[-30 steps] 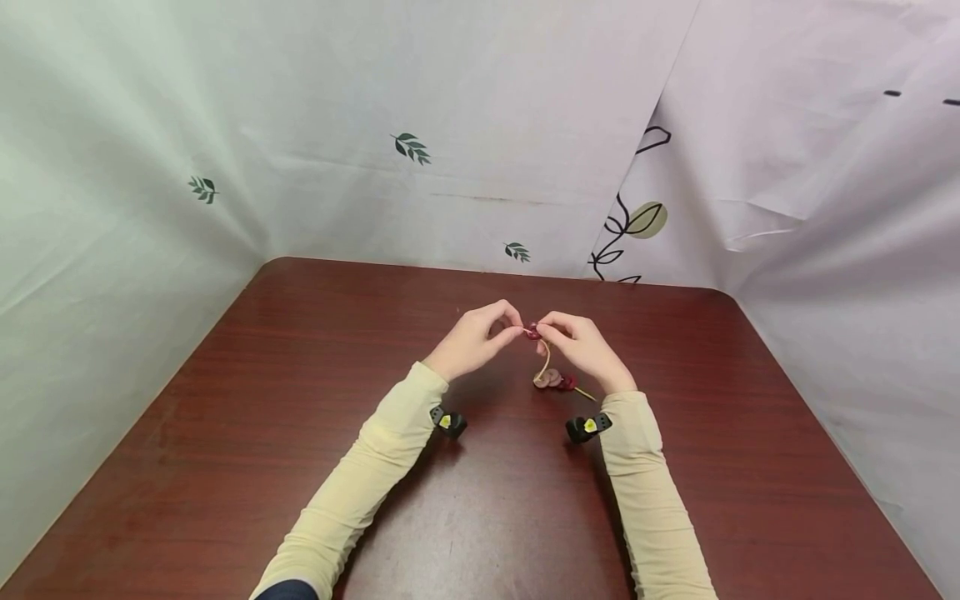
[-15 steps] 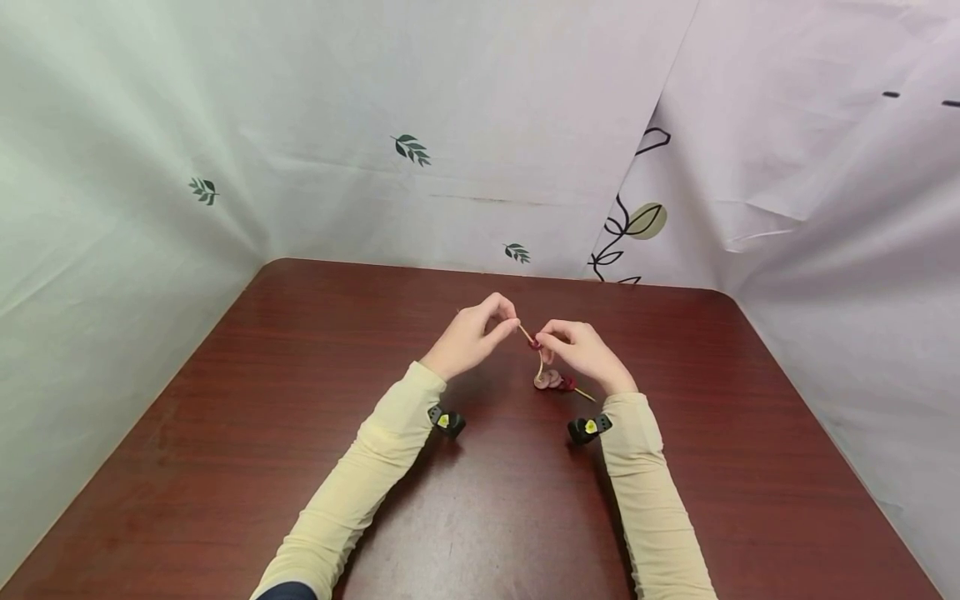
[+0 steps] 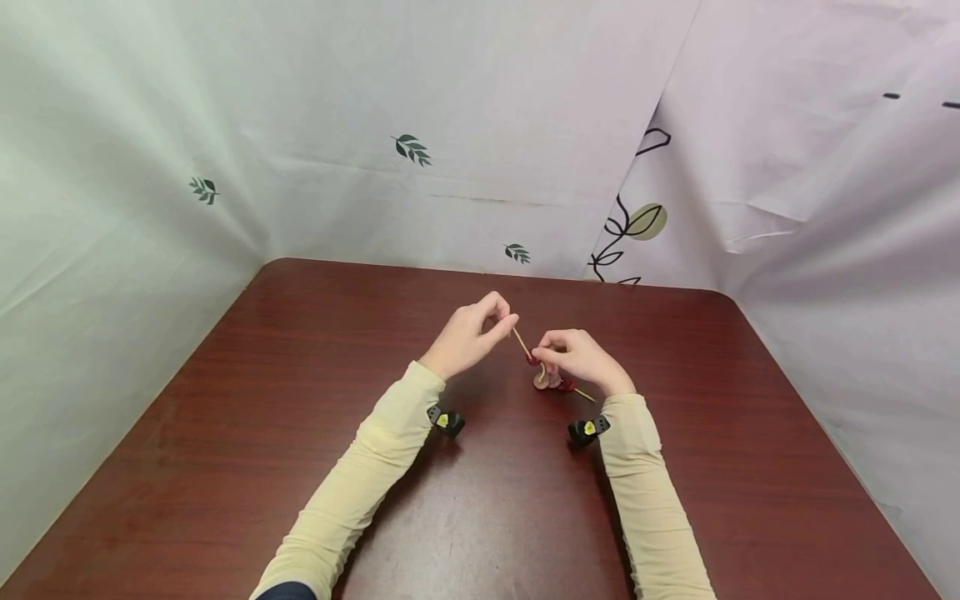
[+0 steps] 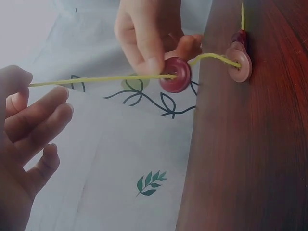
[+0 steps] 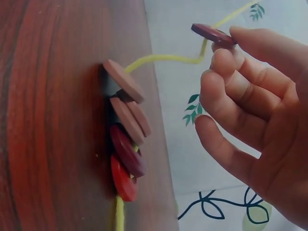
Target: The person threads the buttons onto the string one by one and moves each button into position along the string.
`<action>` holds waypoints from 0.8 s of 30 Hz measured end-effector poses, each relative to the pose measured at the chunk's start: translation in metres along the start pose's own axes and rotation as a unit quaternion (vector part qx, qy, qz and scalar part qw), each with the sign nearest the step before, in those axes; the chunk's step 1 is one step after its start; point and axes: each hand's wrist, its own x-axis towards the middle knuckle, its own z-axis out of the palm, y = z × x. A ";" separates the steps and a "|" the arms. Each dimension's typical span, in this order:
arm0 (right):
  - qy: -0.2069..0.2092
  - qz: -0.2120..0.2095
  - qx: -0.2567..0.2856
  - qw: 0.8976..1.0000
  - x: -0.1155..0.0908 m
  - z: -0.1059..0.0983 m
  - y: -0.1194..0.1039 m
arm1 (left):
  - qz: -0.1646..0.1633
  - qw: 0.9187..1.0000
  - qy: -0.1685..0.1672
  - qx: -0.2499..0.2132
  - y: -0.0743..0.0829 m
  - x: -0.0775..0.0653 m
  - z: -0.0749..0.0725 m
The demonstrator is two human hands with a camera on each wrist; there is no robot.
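My left hand [image 3: 468,335] pinches the end of a yellow string [image 4: 106,78] between thumb and index finger and holds it taut. On that string, a dark red button [image 4: 176,75] is threaded, its edge pinched by the thumb and forefinger of my right hand [image 3: 583,360]. From this button the string runs slack down to several more threaded buttons on the table: pinkish-brown ones [image 5: 126,82], a dark red one and a bright red one [image 5: 123,179]. The string's other end [image 3: 585,395] sticks out past the red button.
A dark reddish-brown wooden table [image 3: 450,517] lies under both hands. Pale curtains [image 3: 337,125] with leaf prints hang behind it and along both sides. Each sleeve carries a small black wrist camera [image 3: 447,421] near the cuff.
The held button has slid along the string away from my left hand. My right hand has moved down toward the buttons on the table, while my left has drawn slightly up and left.
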 end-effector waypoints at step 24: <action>-0.052 0.058 0.041 0.996 0.002 0.009 0.010 | 0.012 0.995 0.098 0.013 0.002 -0.001 -0.007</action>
